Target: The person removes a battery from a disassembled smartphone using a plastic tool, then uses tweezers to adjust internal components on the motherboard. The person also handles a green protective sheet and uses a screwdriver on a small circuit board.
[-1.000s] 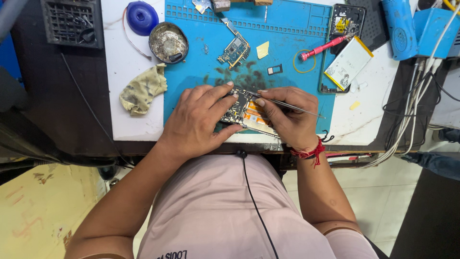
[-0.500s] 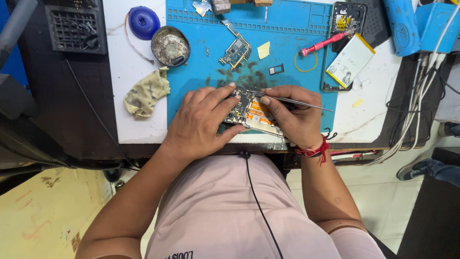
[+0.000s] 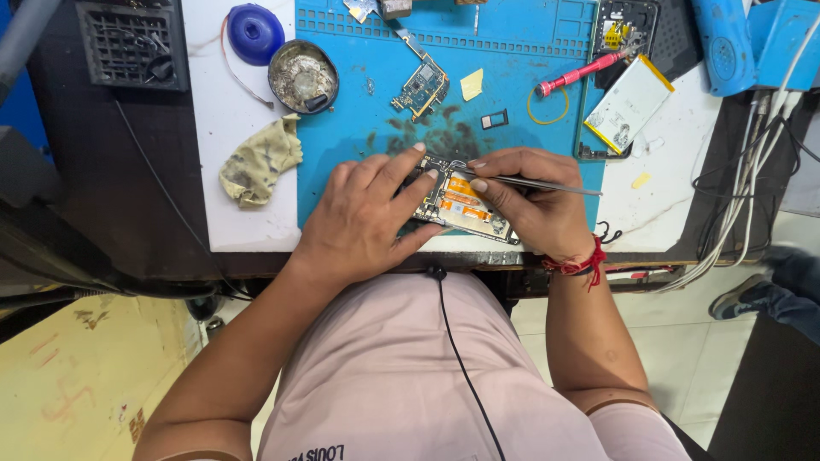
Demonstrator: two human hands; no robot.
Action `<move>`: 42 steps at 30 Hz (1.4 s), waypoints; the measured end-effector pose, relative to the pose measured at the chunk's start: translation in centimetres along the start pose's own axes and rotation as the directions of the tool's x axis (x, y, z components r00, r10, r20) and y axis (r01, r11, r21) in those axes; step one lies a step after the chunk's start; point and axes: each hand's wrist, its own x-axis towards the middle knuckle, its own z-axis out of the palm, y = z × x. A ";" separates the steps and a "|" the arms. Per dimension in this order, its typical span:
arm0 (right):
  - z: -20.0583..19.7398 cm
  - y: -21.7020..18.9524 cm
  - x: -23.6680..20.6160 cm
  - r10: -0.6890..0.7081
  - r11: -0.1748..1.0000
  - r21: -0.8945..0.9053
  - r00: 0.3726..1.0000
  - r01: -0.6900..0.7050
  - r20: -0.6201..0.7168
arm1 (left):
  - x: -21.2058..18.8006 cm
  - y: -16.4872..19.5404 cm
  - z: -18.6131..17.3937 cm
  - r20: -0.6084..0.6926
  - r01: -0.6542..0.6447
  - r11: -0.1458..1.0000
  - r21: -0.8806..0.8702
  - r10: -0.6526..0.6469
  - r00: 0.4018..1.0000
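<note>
The opened phone [image 3: 457,205] lay at the near edge of the blue work mat [image 3: 521,77], just in front of the person. The left hand [image 3: 367,218] pressed flat on its left end, fingers spread, apparently to steady it. The right hand [image 3: 530,205] pinched metal tweezers [image 3: 547,183] in a narrow grip, the tips reaching over the orange flex cables. A loose circuit board [image 3: 420,87] and a red screwdriver [image 3: 581,74] lay farther back on the table [image 3: 231,119].
</note>
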 end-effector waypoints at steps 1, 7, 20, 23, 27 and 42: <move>0.0 0.0 0.0 -0.005 1.000 0.002 1.000 0.005 -0.002 | 0.0 0.0 0.0 0.005 -0.008 1.000 0.006 0.008 1.000; 0.2 -0.1 0.0 -0.042 0.999 -0.031 0.999 0.041 -0.005 | 0.1 0.1 0.3 0.015 -0.035 0.998 0.048 0.034 0.999; 0.4 -0.6 0.2 -0.152 0.978 -0.143 0.988 0.149 -0.009 | 0.2 0.0 0.8 -0.006 -0.083 0.985 0.151 0.085 0.996; 0.6 -0.7 0.1 -0.184 0.967 -0.183 0.983 0.177 -0.021 | 0.1 0.0 0.8 -0.005 -0.098 0.980 0.172 0.100 0.995; 0.8 -0.8 -0.1 -0.205 0.956 -0.219 0.978 0.194 -0.029 | 0.2 -0.1 0.9 -0.023 -0.106 0.978 0.179 0.112 0.993; 1.3 -0.5 -0.6 -0.253 0.933 -0.273 0.967 0.233 -0.042 | 0.5 -0.2 1.0 -0.020 -0.121 0.969 0.216 0.128 0.992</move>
